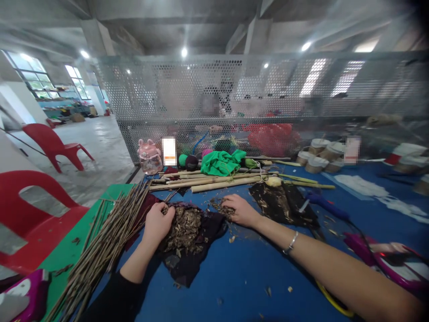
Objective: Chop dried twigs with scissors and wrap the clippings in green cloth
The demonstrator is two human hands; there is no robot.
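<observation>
Plant chips point(185, 227) heaped on dark cloth point(182, 270); left hand point(161, 220) curled at its left edge, right hand point(241, 211) cupped over loose chips point(218, 205) by its right corner; grips unclear; hasty sweep could scatter them.

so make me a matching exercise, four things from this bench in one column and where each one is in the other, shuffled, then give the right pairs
Things
1. left hand
2. right hand
3. bundle of thin sticks
4. green cloth

Places
A. on the small scatter of flakes, to the right of the big heap
B. bunched up in front of the perforated screen
C. at the left edge of the big heap of flakes on the dark cloth
D. lying aslant, partly over the green surface

Right pairs: 1-C, 2-A, 3-D, 4-B
</observation>
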